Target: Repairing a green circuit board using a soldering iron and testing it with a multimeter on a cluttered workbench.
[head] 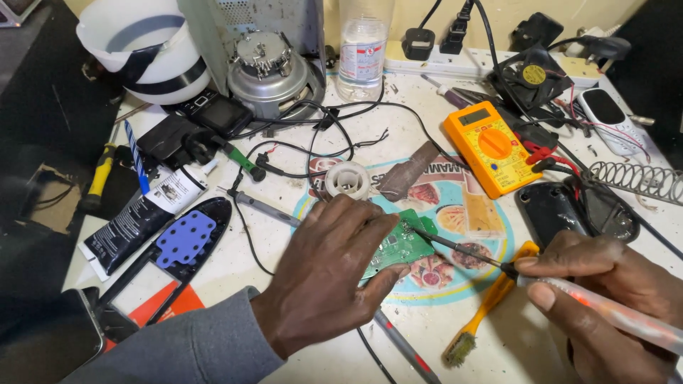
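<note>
Left hand (327,267): lay palm down at the table's (306,370) centre, fingers pressed together on the circuit board.
Circuit board (402,245): green, flat on the table, at three o'clock of the left hand.
Right hand (605,299): at four o'clock, thumb and fingers pinching a screwdriver.
Screwdriver (498,267): tip touched the board's right edge.
Meter (491,146): orange, at one o'clock.
Brush (484,313): yellow, under the screwdriver.
</note>
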